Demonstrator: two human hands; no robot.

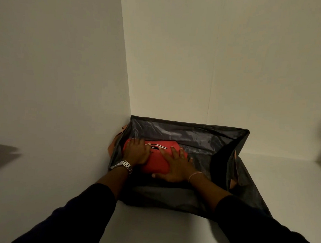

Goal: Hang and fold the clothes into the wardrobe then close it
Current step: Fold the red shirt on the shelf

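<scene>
A dark grey soft-sided fabric storage bin (pixel 188 135) with an open top sits on a pale, smooth wardrobe shelf (pixel 150 230), pushed into the corner where the plain off-white left side panel (pixel 56 69) meets the equally plain back panel (pixel 223 69). Inside the bin, toward its left end, lies a folded red garment (pixel 156 163) with a small dark-and-white mark near its top edge. The left hand (pixel 137 152), a silver metal watch (pixel 124 165) on its wrist, presses flat on the garment's left part, grip spread and not closed around anything. The right hand (pixel 175 169), wearing a thin chain bracelet (pixel 195 175), lies flat on the garment's right part, fingers apart, thumb along the near edge. Dark sleeves cover both forearms. Tan straps (pixel 233 182) show at the bin's right side, and tan material peeks out at its left. The light is dim and warm.
</scene>
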